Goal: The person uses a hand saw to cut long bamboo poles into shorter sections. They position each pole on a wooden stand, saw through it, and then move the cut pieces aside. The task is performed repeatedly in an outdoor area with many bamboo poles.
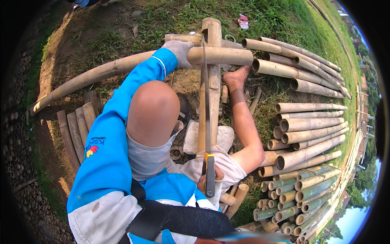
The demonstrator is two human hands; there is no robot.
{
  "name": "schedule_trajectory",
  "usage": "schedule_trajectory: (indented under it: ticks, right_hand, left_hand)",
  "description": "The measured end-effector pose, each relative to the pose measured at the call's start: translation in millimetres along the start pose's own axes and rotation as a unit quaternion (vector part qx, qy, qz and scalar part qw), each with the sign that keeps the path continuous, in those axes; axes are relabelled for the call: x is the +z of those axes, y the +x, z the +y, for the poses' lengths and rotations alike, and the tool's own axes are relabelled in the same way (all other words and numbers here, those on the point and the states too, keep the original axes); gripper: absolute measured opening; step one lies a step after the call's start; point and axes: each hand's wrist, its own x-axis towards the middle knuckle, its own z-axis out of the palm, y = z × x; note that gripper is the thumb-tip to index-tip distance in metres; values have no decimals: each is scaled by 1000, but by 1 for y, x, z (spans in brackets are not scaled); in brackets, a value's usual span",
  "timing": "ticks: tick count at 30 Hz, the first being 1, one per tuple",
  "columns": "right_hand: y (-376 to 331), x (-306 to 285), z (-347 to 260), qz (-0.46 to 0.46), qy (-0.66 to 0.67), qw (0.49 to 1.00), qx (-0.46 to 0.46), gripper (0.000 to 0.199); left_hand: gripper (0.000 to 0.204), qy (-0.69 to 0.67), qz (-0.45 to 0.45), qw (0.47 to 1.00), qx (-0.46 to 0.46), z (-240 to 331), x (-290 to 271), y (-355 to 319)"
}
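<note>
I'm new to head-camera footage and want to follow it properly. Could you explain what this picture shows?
There is no machine here: these are a person's own two hands. The picture comes from the left one of two wide fisheye cameras on the person's head, looking down, so straight things bend near the rim.

The left hand, in a pale glove, holds a long bamboo pole. The right hand, partly hidden, holds a saw by its dark handle with yellow trim. The blade crosses the pole; I can't tell whether it has cut in.

A thicker bamboo piece passes beneath the pole. On the grassy ground, more bamboo lengths lie to the right.
</note>
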Motion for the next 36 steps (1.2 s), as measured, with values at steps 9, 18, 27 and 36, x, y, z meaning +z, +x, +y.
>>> schedule_trajectory:
  ticks: [9,18,27,36]
  right_hand:
    - [259,100,70,-13,51,998,-21,58]
    - [-4,4,-20,31,-27,995,94,46]
    - [227,96,101,-39,62,997,24,48]
    - [19,11,4,87,0,996,-35,49]
  left_hand:
    - [81,3,13,1000,6,2,6,-6]
    - [78,-2,-21,1000,16,-1,4,1]
    - [75,-4,54,998,26,-1,13,-16]
    - [71,-5,12,1000,11,-1,9,-4]
